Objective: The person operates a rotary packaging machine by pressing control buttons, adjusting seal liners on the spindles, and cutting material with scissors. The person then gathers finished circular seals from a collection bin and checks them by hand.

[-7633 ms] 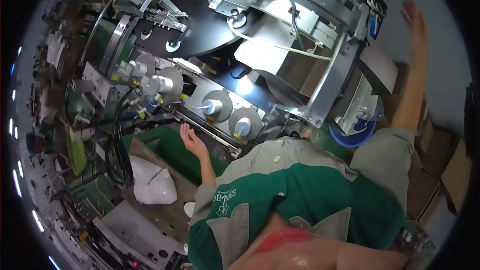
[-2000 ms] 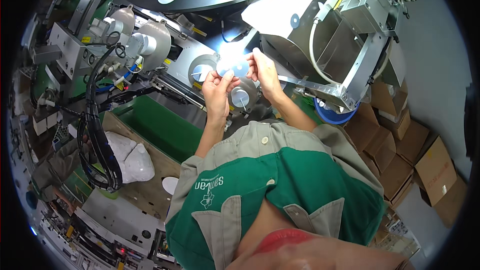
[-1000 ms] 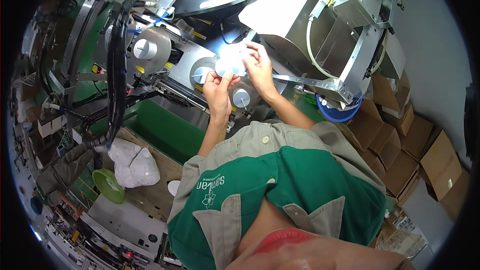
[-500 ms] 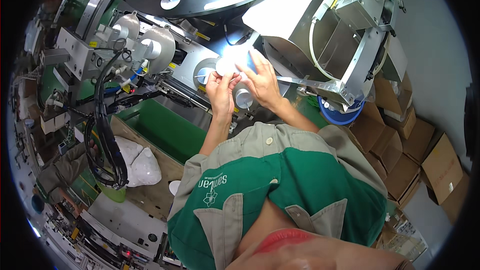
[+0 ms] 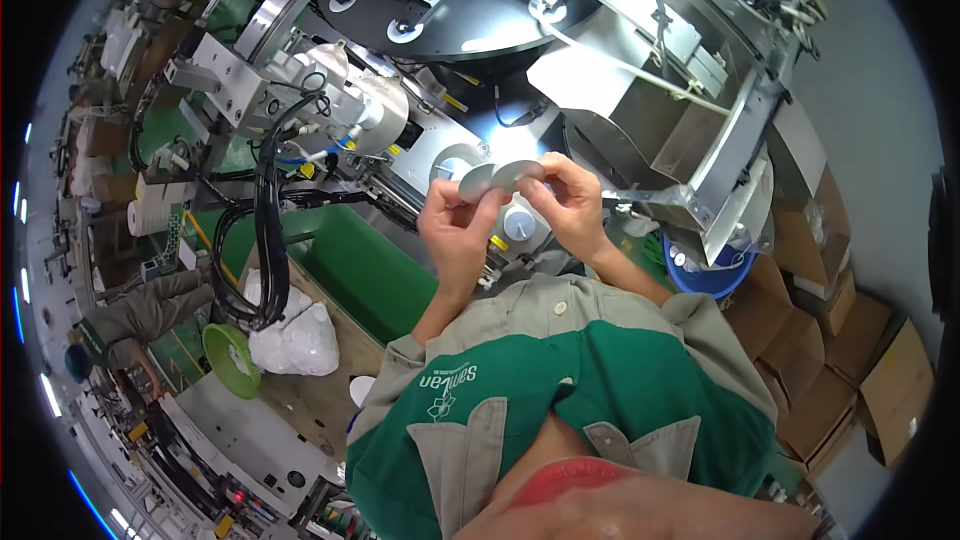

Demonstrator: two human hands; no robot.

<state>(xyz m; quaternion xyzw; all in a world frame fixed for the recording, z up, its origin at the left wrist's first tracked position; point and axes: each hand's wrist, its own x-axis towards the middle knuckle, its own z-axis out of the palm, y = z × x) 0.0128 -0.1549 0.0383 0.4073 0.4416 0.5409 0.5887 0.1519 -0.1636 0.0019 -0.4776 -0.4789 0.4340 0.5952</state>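
Two thin pale round discs meet edge to edge in front of the machine, between my hands. The left disc (image 5: 477, 183) is pinched by my left hand (image 5: 455, 235), thumb and fingers closed at its lower edge. On the other disc (image 5: 516, 176) the fingers of my right hand (image 5: 572, 205) are closed at its right side. The discs may overlap slightly where they meet. Just below them stands a round knob-like spool (image 5: 519, 225) with a light face. Bright lamp light falls behind the discs.
A black turntable (image 5: 470, 35) carrying small white discs spans the far side. Black cables (image 5: 268, 230) hang at the left, near a white bag (image 5: 295, 340) and a green basin (image 5: 230, 360). A blue tub (image 5: 710, 278) and cardboard boxes (image 5: 770, 305) stand right. A person (image 5: 140, 325) is far left.
My right hand has gone from spread fingers to a pinch on a disc. Both hands now hold discs side by side, clear of the glare. The whole view has shifted, too.
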